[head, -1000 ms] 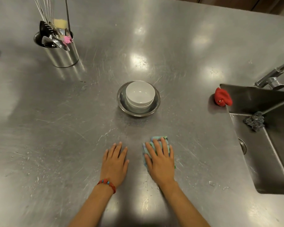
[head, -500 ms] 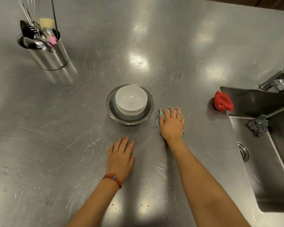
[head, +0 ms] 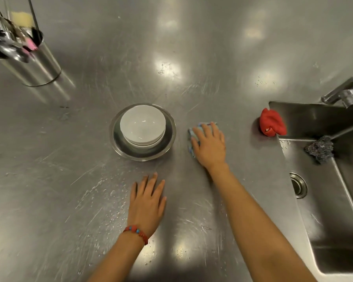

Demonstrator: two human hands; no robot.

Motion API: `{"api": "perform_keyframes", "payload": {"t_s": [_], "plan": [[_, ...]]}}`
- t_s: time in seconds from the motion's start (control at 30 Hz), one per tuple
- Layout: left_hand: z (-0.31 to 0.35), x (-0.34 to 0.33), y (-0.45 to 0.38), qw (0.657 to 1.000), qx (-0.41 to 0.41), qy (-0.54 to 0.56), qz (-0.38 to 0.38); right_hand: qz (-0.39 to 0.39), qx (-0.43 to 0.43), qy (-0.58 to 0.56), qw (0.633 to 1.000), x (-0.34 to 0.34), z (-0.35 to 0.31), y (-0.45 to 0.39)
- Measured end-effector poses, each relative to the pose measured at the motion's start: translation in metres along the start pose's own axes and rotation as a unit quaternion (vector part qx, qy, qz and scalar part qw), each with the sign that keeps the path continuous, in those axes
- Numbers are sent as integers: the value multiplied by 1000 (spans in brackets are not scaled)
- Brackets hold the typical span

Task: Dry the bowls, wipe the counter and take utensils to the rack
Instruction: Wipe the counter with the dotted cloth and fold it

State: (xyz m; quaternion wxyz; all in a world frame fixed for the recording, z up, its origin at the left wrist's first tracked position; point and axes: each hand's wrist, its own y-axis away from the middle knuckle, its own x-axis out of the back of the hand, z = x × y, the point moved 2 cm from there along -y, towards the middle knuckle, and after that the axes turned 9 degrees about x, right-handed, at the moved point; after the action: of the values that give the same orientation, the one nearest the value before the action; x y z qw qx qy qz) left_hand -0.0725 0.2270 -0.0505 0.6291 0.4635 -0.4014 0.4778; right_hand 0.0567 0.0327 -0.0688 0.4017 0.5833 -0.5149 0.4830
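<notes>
White bowls (head: pixel 142 127) are stacked inside a wider steel bowl (head: pixel 118 143) at the middle of the steel counter (head: pixel 212 58). Just to their right, my right hand (head: pixel 210 144) presses flat on a folded blue cloth (head: pixel 191 137), fingers straight; most of the cloth is hidden under the palm. My left hand (head: pixel 148 202) rests flat on the counter nearer to me, fingers spread, holding nothing. A steel utensil holder (head: pixel 37 64) with spoons, a whisk and a pink brush stands at the far left.
A sink (head: pixel 334 200) is set into the counter at the right, with a steel scourer (head: pixel 319 148) on its ledge, a drain (head: pixel 298 185) and a tap (head: pixel 346 92) behind. A red cloth (head: pixel 272 123) lies at the sink's near-left corner. Water droplets (head: pixel 114 202) dot the counter left of my left hand.
My right hand has slid the blue cloth away from me and to the right, from beside my left hand to next to the bowls. My left hand stays flat in place.
</notes>
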Motion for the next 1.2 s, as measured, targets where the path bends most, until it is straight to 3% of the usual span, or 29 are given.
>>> {"api": "perform_keyframes", "payload": {"t_s": [0.17, 0.37, 0.6, 0.7, 0.9, 1.03, 1.1, 1.2], "plan": [[-2, 0, 0, 998, 22, -12, -49, 15, -27, 11, 999, 4, 6, 1], [-2, 0, 0, 997, 29, -21, -62, 39, 43, -19, 998, 4, 14, 44], [-4, -1, -1, 999, 16, -12, -44, 39, -93, 4, 995, 18, 67, -20], [-7, -3, 0, 1000, -2, 6, 5, 37, -85, 6, 996, 16, 41, 16], [-10, -5, -1, 1000, -11, 25, 3, 9, -54, 10, 998, 1, -38, 156], [-11, -5, 3, 999, -6, 34, -12, 0, 9, -13, 1000, 5, -29, 169], [-10, -3, 9, 999, -21, 42, 0, 18, -16, -17, 1000, 11, -6, 150], [-9, -2, 24, 998, -41, 38, 32, 27, -131, -9, 991, 19, 24, 114]]}}
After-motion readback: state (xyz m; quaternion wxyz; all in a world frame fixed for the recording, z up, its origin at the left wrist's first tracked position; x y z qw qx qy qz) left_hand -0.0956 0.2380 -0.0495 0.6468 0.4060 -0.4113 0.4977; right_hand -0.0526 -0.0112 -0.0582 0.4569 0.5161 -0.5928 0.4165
